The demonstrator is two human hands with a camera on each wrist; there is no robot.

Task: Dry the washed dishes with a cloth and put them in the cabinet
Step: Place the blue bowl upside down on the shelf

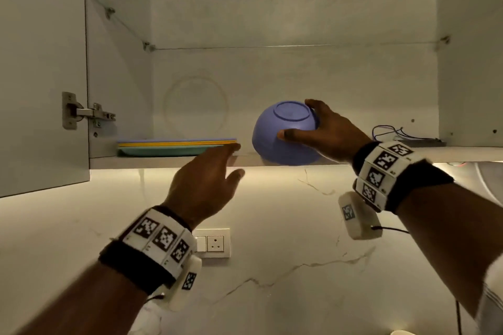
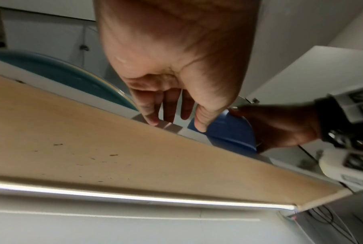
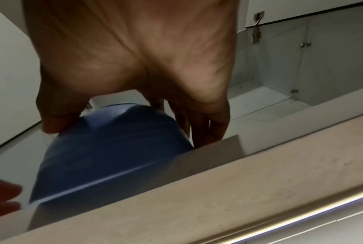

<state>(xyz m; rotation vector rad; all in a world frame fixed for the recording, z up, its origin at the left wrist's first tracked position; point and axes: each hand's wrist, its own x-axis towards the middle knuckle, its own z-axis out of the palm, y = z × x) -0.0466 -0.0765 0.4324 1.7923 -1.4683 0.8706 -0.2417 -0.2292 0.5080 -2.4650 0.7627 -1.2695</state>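
Note:
A blue-violet bowl (image 1: 283, 144) is upside down and tilted at the front edge of the cabinet's bottom shelf (image 1: 152, 162). My right hand (image 1: 326, 130) grips it from the right, thumb on its side and fingers over its base ring. The right wrist view shows the same bowl (image 3: 105, 156) under that right hand (image 3: 134, 57). A low stack of plates (image 1: 174, 147), violet, yellow and teal, lies on the shelf to the left. My left hand (image 1: 206, 179) hovers just below the shelf edge with fingers relaxed, holding nothing. Its fingers (image 2: 149, 113) show beside the bowl (image 2: 228, 132).
The cabinet door (image 1: 40, 62) stands open at the left on its hinge (image 1: 89, 113). A glass shelf (image 1: 272, 47) spans the cabinet above. Loose wires (image 1: 394, 133) lie at the shelf's right end. A wall socket (image 1: 215, 243) sits on the marble wall below.

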